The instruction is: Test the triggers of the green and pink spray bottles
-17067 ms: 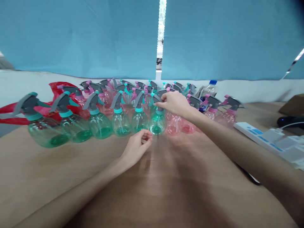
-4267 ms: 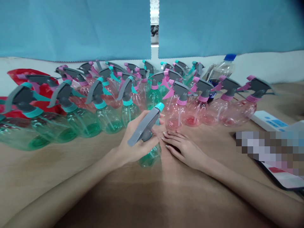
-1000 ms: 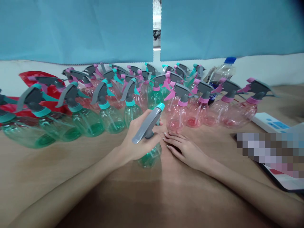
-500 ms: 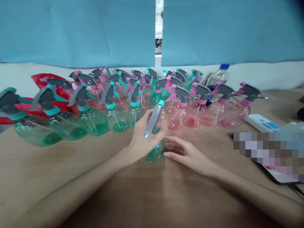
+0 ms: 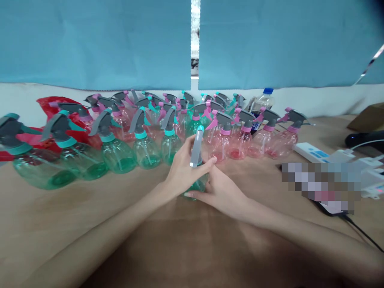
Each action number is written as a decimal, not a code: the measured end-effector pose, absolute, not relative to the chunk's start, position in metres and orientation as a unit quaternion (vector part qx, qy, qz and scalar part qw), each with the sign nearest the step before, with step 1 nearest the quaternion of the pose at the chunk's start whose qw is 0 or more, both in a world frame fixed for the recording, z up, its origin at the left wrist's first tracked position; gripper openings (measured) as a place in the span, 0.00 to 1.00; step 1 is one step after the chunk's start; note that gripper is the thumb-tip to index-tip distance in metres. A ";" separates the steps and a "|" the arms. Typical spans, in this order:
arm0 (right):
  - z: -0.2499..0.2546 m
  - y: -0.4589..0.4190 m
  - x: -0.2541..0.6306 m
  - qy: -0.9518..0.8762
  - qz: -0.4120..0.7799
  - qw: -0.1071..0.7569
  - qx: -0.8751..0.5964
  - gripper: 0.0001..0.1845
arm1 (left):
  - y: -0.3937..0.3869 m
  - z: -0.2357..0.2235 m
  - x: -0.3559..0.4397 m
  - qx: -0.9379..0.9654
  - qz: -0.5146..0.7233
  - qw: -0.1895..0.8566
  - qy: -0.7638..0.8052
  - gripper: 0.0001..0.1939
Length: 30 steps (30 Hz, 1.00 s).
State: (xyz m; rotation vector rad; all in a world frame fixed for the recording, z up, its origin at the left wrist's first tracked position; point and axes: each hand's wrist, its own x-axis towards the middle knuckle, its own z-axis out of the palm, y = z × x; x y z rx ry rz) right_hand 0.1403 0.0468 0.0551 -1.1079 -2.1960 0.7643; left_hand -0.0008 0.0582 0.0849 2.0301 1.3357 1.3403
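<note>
With left hand (image 5: 181,166), grips the spray bottle (image 5: 198,184) around the neck, just below the grey spray head (image 5: 196,148). With right hand (image 5: 223,192), clasps the green body lower down, thumb across the near side, fingers out of sight behind. Holds it about upright between both palms, grey end of the head toward the forearms, aqua tip away from them. Cannot tell whether left thumb touches right hand or only passes over it, nor whether the base meets the table (image 5: 186,248). Under the wrists and forearms, brown tabletop in shadow.

Right of right hand, well apart: flat device (image 5: 334,206), mostly pixelated, with black cable (image 5: 363,234) at the near end. Left of left hand, in a row: five green bottles (image 5: 147,154) with aqua collars. Beyond right hand, also in a row: four pink bottles (image 5: 238,146) with pink collars. Farther right: white power strip (image 5: 306,152), white chargers (image 5: 342,157) beside it. Straight beyond both hands, packed close: more bottles (image 5: 195,125), green and pink mixed, too overlapped to count.

Beyond left hand, behind the green row: red bag (image 5: 45,104). Beyond right hand, behind the pink row: blue-capped bottle (image 5: 265,102); farther right, brown box (image 5: 366,116). Farthest off: white wall (image 5: 324,100), with blue cloth (image 5: 90,44) above.
</note>
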 end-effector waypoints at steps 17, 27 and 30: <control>0.079 0.115 0.126 -0.830 0.114 0.191 -0.512 0.34 | 0.029 0.024 -0.081 0.806 0.270 -0.036 0.526 0.17; 0.081 0.139 0.111 -0.807 0.076 0.174 -0.559 0.34 | 0.028 0.017 -0.080 0.827 0.204 -0.033 0.522 0.15; 0.078 0.143 0.110 -0.806 0.068 0.177 -0.561 0.34 | 0.028 0.016 -0.081 0.826 0.199 -0.027 0.526 0.15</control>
